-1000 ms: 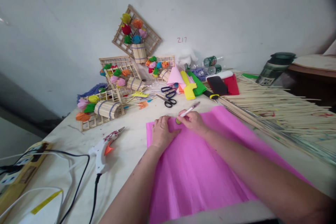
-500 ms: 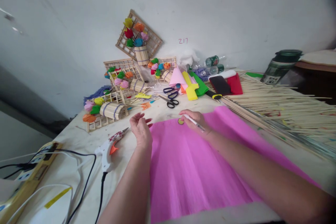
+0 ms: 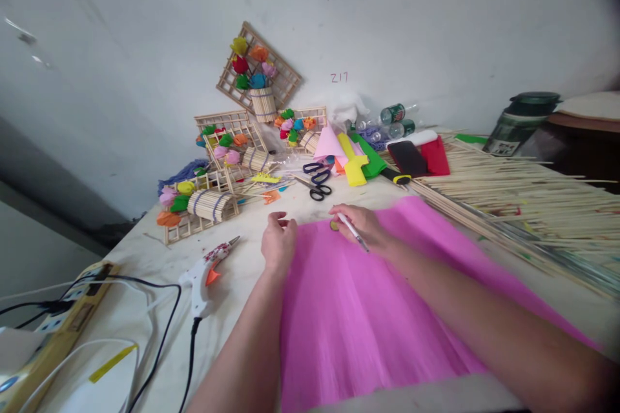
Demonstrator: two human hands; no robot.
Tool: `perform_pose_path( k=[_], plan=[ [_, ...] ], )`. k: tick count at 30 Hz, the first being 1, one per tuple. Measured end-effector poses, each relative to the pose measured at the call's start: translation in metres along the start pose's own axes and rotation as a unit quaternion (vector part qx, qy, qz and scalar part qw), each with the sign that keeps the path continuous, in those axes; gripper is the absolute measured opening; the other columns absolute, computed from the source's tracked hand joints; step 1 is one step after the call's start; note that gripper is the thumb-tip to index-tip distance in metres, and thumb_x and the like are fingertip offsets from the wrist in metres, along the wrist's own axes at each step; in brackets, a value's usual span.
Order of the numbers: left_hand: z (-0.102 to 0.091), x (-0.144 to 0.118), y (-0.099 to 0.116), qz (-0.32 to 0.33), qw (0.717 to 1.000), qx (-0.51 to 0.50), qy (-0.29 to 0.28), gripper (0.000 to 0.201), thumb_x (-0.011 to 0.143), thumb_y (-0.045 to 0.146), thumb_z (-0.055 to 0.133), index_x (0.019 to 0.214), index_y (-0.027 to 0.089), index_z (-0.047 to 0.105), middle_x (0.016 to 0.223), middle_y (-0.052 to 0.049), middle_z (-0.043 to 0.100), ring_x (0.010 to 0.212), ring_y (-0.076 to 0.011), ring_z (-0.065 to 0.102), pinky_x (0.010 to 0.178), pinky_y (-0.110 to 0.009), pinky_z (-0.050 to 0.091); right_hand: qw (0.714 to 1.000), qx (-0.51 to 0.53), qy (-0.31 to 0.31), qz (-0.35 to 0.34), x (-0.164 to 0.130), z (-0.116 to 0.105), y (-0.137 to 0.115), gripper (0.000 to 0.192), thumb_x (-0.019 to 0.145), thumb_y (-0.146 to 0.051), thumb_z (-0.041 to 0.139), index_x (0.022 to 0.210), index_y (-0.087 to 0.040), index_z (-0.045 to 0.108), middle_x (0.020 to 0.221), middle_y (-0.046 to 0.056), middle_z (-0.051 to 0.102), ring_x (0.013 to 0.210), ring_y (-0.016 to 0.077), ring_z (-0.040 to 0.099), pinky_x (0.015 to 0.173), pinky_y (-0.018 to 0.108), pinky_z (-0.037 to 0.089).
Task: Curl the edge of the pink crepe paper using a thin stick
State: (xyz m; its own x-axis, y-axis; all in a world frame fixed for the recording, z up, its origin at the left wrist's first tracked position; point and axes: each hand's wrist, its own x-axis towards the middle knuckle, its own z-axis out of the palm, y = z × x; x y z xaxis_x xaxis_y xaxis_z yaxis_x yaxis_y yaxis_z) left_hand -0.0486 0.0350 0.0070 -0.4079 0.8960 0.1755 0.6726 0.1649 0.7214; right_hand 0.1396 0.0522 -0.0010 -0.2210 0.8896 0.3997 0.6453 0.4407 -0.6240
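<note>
A large sheet of pink crepe paper [image 3: 339, 310] lies spread before me, its surface faintly creased. My right hand [image 3: 363, 226] rests over its far edge, closed around a white pen [image 3: 352, 232] that slants down toward me. Right by those fingertips is a small round yellow-green disc [image 3: 334, 225], partly covered by them. At the paper's far left corner is my left hand [image 3: 279, 242], loosely bent, with thumb and fingers apart and nothing visible in them; some fingertips are hidden. Scissors [image 3: 317, 184] lie just beyond the hands.
A white glue gun [image 3: 201, 284] with a black cord lies left, near a power strip [image 3: 72, 316]. Bamboo lattices with paper flowers [image 3: 208, 203] stand at the back. Thin sticks [image 3: 523, 200], a phone [image 3: 405, 158], coloured paper [image 3: 356, 168] and a dark green flask [image 3: 520, 122] occupy the right and back.
My left hand has moved right to the paper's corner, and its outstretched fingers have curled in. My right hand keeps the pen near the disc, with the pen now tilted more steeply.
</note>
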Motion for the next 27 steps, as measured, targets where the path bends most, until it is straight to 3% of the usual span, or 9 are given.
perform_pose_path(
  k=[2, 4, 6, 8, 14, 18, 22, 27],
  plan=[
    [-0.002, -0.009, 0.009, 0.081, 0.995, 0.053, 0.003, 0.024, 0.076, 0.032, 0.047, 0.098, 0.023, 0.053, 0.077, 0.000, 0.064, 0.068, -0.0154, 0.060, 0.061, -0.026, 0.043, 1.000, -0.008, -0.021, 0.002, 0.002, -0.004, 0.000, 0.025, 0.067, -0.019, 0.054, 0.091, -0.022, 0.061, 0.076, -0.002, 0.066, 0.069, 0.0114, 0.060, 0.059, 0.019, 0.041],
    [-0.001, -0.020, 0.018, 0.198, 0.976, 0.079, -0.033, 0.019, 0.079, 0.032, 0.045, 0.090, 0.022, 0.057, 0.077, 0.000, 0.065, 0.070, -0.0140, 0.060, 0.065, -0.025, 0.043, 0.999, -0.005, -0.035, 0.002, 0.004, -0.009, 0.001, 0.027, 0.067, -0.017, 0.052, 0.092, -0.021, 0.060, 0.078, -0.001, 0.066, 0.069, 0.0112, 0.060, 0.058, 0.019, 0.041],
    [0.002, -0.031, 0.024, 0.312, 0.940, 0.107, -0.083, 0.019, 0.080, 0.032, 0.045, 0.086, 0.022, 0.060, 0.084, -0.002, 0.065, 0.081, -0.0149, 0.059, 0.073, -0.025, 0.042, 0.999, 0.001, -0.045, -0.005, 0.007, -0.013, 0.005, 0.028, 0.069, -0.017, 0.050, 0.095, -0.022, 0.059, 0.081, -0.001, 0.066, 0.069, 0.0109, 0.060, 0.058, 0.018, 0.041],
    [0.005, -0.041, 0.027, 0.365, 0.908, 0.158, -0.129, 0.024, 0.081, 0.037, 0.044, 0.086, 0.021, 0.061, 0.083, -0.004, 0.065, 0.082, -0.0177, 0.058, 0.075, -0.028, 0.043, 0.998, -0.004, -0.065, -0.018, 0.009, -0.015, 0.010, 0.030, 0.070, -0.017, 0.050, 0.098, -0.022, 0.058, 0.083, -0.001, 0.066, 0.070, 0.0111, 0.060, 0.059, 0.018, 0.042],
    [0.011, -0.057, 0.030, 0.350, 0.893, 0.235, -0.154, 0.059, 0.073, 0.063, 0.042, 0.102, 0.015, 0.058, 0.104, -0.015, 0.059, 0.103, -0.0275, 0.051, 0.090, -0.038, 0.037, 0.984, -0.078, -0.107, -0.116, 0.011, -0.019, 0.017, 0.037, 0.066, -0.013, 0.053, 0.101, -0.025, 0.059, 0.096, 0.000, 0.065, 0.084, 0.0152, 0.059, 0.070, 0.022, 0.043],
    [0.013, -0.064, 0.037, 0.304, 0.897, 0.254, -0.196, 0.084, 0.066, 0.071, 0.042, 0.123, 0.010, 0.043, 0.131, -0.020, 0.039, 0.123, -0.0328, 0.031, 0.099, -0.045, 0.027, 0.973, -0.116, -0.122, -0.159, 0.011, -0.020, 0.012, 0.029, 0.071, -0.015, 0.053, 0.096, -0.025, 0.063, 0.094, 0.002, 0.065, 0.085, 0.0167, 0.058, 0.071, 0.025, 0.043],
    [0.016, -0.069, 0.041, 0.268, 0.890, 0.293, -0.225, 0.088, 0.070, 0.070, 0.036, 0.131, 0.006, 0.033, 0.137, -0.021, 0.028, 0.128, -0.0338, 0.021, 0.102, -0.047, 0.022, 0.969, -0.110, -0.104, -0.196, 0.011, -0.017, 0.011, 0.021, 0.077, -0.020, 0.050, 0.093, -0.022, 0.064, 0.090, 0.004, 0.066, 0.084, 0.0163, 0.058, 0.071, 0.026, 0.042],
    [0.021, -0.071, 0.039, 0.289, 0.879, 0.311, -0.216, 0.087, 0.073, 0.069, 0.029, 0.133, 0.006, 0.029, 0.137, -0.023, 0.026, 0.127, -0.0358, 0.020, 0.101, -0.052, 0.020, 0.970, -0.095, -0.085, -0.206, 0.008, -0.011, 0.016, 0.020, 0.077, -0.015, 0.049, 0.091, -0.019, 0.064, 0.088, 0.005, 0.066, 0.085, 0.0156, 0.057, 0.074, 0.025, 0.042]
  ],
)
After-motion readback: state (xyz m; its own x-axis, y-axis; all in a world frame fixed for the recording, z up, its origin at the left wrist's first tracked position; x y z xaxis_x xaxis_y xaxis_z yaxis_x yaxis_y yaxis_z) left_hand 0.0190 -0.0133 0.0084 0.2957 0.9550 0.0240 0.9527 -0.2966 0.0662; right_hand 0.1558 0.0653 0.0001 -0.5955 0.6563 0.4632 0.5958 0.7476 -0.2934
